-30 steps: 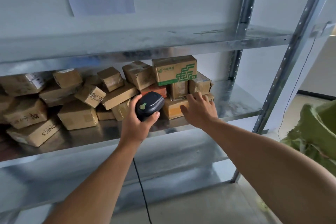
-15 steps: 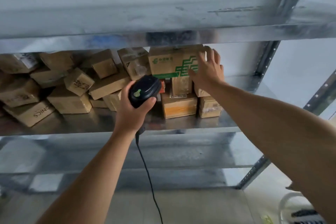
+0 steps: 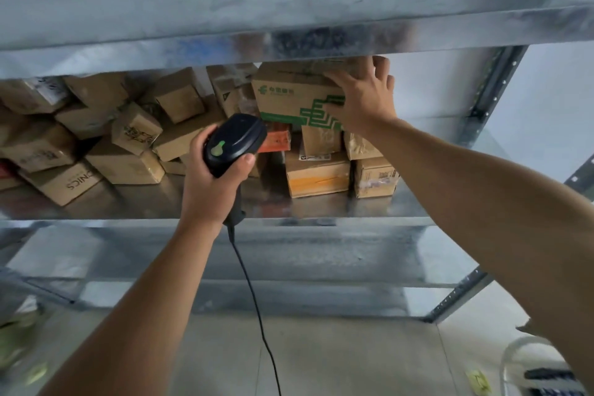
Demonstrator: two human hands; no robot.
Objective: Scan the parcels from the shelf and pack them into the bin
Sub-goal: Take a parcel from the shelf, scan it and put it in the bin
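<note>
Under right hand (image 3: 363, 96): green-printed parcel (image 3: 289, 100)

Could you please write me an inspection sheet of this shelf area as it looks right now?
Surface: galvanised metal shelf, its front strip bare.
Job's things: brown cardboard parcels piled on it; green-printed carton tops the right stack. No bin seen.
Clutter: nothing seen.
Hands: left hand grips the black handheld scanner; right hand lies on the green-printed carton's upper right corner, fingers over its top.
Cables: black scanner cable hangs to the floor.
Surroundings: pale wall, concrete floor, white object at lower right, unclear.
</note>
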